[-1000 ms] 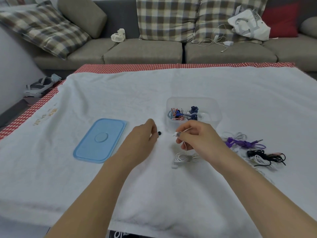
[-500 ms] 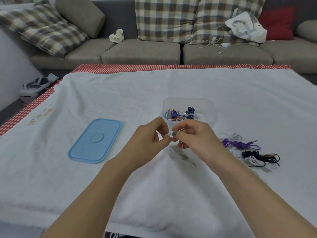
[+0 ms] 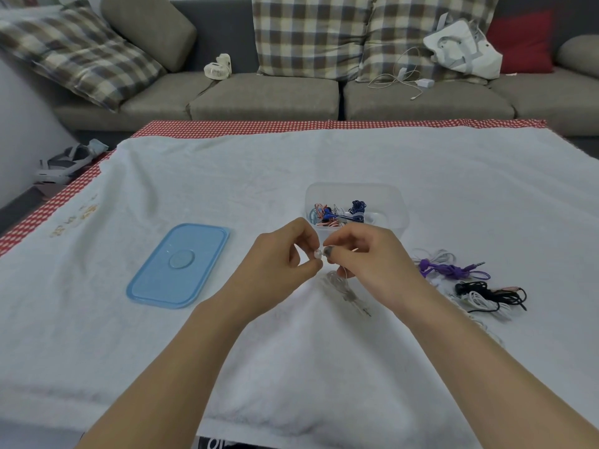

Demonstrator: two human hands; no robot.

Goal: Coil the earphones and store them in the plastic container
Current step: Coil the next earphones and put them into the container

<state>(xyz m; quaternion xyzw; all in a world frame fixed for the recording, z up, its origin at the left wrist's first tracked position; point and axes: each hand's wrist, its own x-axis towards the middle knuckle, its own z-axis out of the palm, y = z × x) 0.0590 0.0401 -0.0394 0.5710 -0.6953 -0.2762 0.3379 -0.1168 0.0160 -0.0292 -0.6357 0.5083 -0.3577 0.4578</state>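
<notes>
Both hands up close: my left hand (image 3: 285, 254) and right hand (image 3: 366, 254) meet fingertip to fingertip, each pinching the white earphones (image 3: 319, 254), lifted off the towel (image 3: 291, 367) so the cord hangs free for coiling. Just beyond, the plastic container (image 3: 393, 202) waits open; its blue lid (image 3: 178, 265) lies aside left.

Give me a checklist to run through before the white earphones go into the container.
1. Container open, blue lid lying off to its left: ok.
2. Room left in the container beside the coloured earphones: ok.
3. White earphones pinched by both left hand and right hand: ok.
4. White cord fully coiled: cannot tell, it hangs blurred under the hands.
5. Purple earphones and black earphones stored: not ok, both on the cloth.
</notes>
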